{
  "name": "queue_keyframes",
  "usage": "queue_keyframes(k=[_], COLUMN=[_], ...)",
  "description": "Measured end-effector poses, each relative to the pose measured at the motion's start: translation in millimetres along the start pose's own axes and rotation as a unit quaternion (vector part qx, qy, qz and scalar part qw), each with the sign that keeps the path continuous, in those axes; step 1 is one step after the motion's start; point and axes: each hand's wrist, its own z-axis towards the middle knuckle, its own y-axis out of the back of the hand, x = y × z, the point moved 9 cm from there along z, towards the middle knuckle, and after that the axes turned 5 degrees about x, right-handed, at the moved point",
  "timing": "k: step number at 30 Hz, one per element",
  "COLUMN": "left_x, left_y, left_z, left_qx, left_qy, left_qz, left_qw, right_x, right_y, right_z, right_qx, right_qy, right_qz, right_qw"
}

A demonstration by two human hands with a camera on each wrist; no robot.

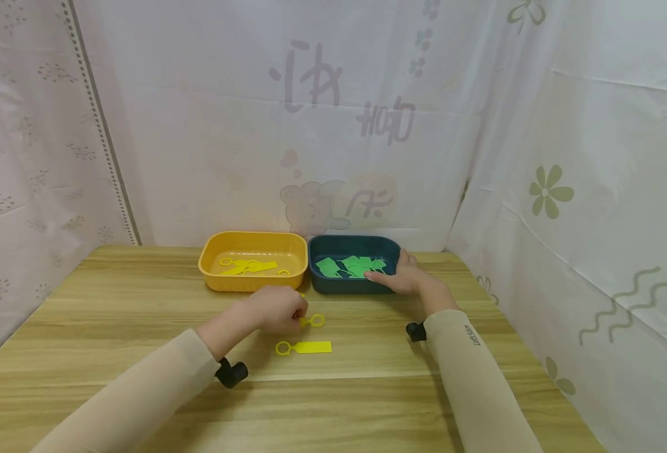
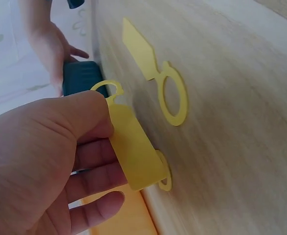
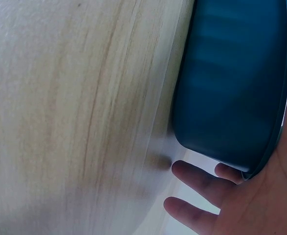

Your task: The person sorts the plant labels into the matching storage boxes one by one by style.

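My left hand pinches a yellow ring-ended tag between thumb and fingers, low over the table in front of the yellow bin. Another yellow tag lies flat nearer to me. Beyond the held tag, the yellow ring of a further one shows in the left wrist view, the rest of it hidden. At the right end of the dark teal bin, my right hand grips the corner, thumb over the front rim and fingers around the outside. Several green tags lie in that bin.
Several yellow tags lie inside the yellow bin. Both bins stand side by side near the back edge of the wooden table. Printed white curtains hang behind and along the sides.
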Motion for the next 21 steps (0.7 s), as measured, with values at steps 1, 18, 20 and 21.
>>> queue_keyframes(k=[1,18,20,21], left_x=[0.2,4.4,5.3,6.1], left_y=[1.5,41.0,44.8,46.2], left_z=[-0.6,-11.3,-12.9,-13.6], left_qx=[-0.003,-0.061,-0.069,-0.072], left_qy=[-0.002,-0.022,-0.024,-0.024], left_qz=[-0.002,-0.034,-0.034,-0.034], left_qw=[1.0000,0.9973,0.9967,0.9965], right_x=[0.1,1.4,1.4,1.6], right_y=[0.1,0.2,0.2,0.1], right_z=[-0.3,0.2,0.3,0.3], right_qx=[0.000,0.002,0.003,0.003], right_qy=[-0.001,0.000,0.000,0.001], right_qz=[0.000,0.010,0.010,0.011], right_qw=[1.0000,0.9999,0.9999,0.9999])
